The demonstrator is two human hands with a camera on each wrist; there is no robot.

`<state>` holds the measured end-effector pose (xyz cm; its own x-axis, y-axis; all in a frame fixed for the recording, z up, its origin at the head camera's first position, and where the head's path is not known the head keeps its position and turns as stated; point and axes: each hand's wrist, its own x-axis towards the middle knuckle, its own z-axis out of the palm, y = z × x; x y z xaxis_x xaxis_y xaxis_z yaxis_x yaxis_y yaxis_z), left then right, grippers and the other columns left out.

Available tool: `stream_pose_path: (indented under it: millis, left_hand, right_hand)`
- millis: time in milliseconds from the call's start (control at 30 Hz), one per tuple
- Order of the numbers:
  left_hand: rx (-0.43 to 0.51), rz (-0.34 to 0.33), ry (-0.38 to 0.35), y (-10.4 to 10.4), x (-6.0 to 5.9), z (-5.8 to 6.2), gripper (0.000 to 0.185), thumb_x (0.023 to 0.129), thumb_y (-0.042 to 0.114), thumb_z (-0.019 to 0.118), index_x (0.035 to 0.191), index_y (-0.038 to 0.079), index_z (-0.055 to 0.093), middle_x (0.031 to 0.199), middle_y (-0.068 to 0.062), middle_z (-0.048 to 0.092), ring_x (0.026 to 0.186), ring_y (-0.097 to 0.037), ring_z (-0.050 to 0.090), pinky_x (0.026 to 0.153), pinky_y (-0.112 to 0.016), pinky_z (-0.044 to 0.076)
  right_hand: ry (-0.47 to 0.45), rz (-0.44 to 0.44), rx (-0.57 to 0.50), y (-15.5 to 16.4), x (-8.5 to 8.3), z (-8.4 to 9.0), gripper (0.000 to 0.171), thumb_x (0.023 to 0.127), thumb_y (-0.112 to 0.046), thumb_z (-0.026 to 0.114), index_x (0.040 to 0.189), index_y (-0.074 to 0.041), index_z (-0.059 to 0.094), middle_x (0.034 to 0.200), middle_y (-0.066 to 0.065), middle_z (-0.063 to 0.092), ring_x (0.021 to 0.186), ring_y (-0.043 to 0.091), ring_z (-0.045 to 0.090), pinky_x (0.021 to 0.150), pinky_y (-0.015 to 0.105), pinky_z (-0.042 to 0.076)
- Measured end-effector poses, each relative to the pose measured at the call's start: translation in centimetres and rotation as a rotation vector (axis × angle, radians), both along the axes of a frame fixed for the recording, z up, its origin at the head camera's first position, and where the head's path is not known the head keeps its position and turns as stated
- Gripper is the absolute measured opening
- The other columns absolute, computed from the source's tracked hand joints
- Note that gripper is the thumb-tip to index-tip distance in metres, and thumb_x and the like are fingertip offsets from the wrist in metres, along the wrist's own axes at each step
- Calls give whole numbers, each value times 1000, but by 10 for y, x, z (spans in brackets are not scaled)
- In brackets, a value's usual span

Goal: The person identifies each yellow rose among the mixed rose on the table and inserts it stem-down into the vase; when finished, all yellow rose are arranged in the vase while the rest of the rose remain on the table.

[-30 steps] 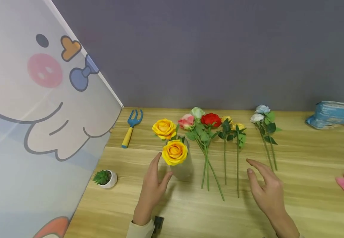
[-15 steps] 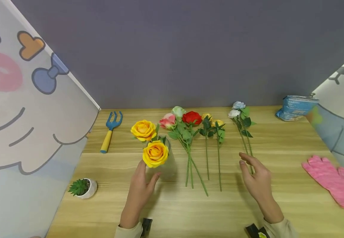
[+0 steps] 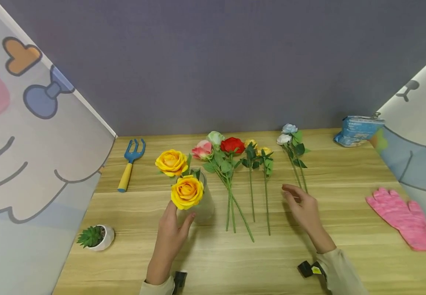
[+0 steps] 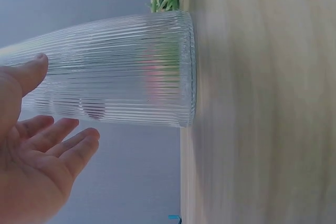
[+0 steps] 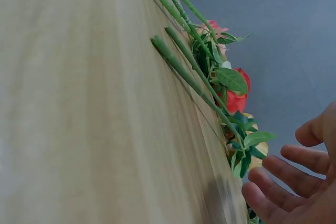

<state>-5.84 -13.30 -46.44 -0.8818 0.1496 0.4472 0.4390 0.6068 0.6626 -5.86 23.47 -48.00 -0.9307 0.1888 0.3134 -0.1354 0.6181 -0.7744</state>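
A person's left hand (image 3: pixel 171 229) is resting at the base of a ribbed glass vase (image 3: pixel 202 203) standing upright on the wooden table (image 3: pixel 345 172), just left of centre in the head view; the left-wrist view is showing the thumb (image 4: pixel 27 74) touching the vase's (image 4: pixel 121 69) ribbed wall while the other fingers are lying relaxed and apart from it, so the grip is released rather than closed around the glass. Two yellow roses (image 3: pixel 186 191) are sitting in the vase, one bloom leaning toward the camera and the other rising behind it at upper left. The right hand (image 3: pixel 303 209) is hovering right of centre with fingers spread and loose, its grip released and holding nothing, near the lower stems of the white and pale blue roses (image 3: pixel 287 134) lying toward the upper right of the table. Between the two hands, a row of loose roses (image 3: pixel 231 145) in pink, pale green, red and yellow is lying flat, blooms pointing to the far wall and stems running toward the viewer; the right-wrist view is showing their cut stems (image 5: pixel 178 66) against the table with the fingers (image 5: pixel 283 179) apart from them. A blue and yellow garden fork (image 3: pixel 130 164) is lying at upper left, a small potted succulent (image 3: pixel 95 237) is standing at lower left, a pink glove (image 3: pixel 401 217) is lying at right, and a blue packet (image 3: pixel 356 129) is sitting at the far upper right.
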Motion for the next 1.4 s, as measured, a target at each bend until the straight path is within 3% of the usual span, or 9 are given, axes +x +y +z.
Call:
stream_pose_path:
  millis: [233, 467, 633, 867, 1200, 1400]
  left_hand:
    - [16, 5, -6, 2, -1, 0, 63, 84, -2, 83, 137, -8, 50, 134, -26, 61, 125, -44, 61, 101, -60, 54]
    - [32, -1, 5, 2, -2, 0, 63, 85, -3, 82, 137, -8, 49, 133, -26, 61, 124, -44, 62, 100, -59, 55]
    - [38, -9, 19, 1, -3, -1, 63, 84, -4, 82, 137, -9, 48, 132, -27, 60, 123, -44, 62, 100, -58, 56]
    - [58, -24, 9, 2, -3, -2, 63, 84, -6, 81, 137, -9, 48, 133, -26, 60, 124, -44, 62, 100, -56, 56]
    - [92, -47, 7, 3, -5, -3, 59, 85, -8, 79, 137, -8, 49, 133, -24, 60, 124, -41, 62, 100, -53, 57]
    - [94, -49, 25, 3, -5, -4, 60, 85, -7, 80, 136, -8, 49, 133, -24, 61, 124, -41, 62, 100, -53, 57]
  right_hand:
    - [-119, 26, -32, -1, -12, 0, 26, 104, -5, 57, 123, 8, 69, 112, 23, 75, 91, 1, 69, 75, 4, 50]
    - [-233, 73, -208, -2, -19, 1, 31, 107, -6, 53, 130, 13, 62, 119, 32, 69, 89, 9, 74, 76, 16, 61]
    - [-316, 109, -365, -2, -25, 1, 36, 109, -7, 48, 136, 17, 54, 125, 38, 63, 88, 3, 71, 79, 23, 64]
    - [-450, 91, -471, -3, -33, 3, 40, 110, -8, 47, 141, 17, 49, 126, 34, 64, 85, 2, 71, 79, 26, 65]
    - [-517, 96, -526, -4, -43, 4, 42, 110, -8, 45, 141, 21, 46, 117, 20, 70, 83, 2, 71, 77, 26, 65]
    - [-547, 107, -540, -4, -46, 4, 42, 110, -8, 43, 142, 20, 45, 119, 19, 71, 84, 3, 72, 79, 26, 65]
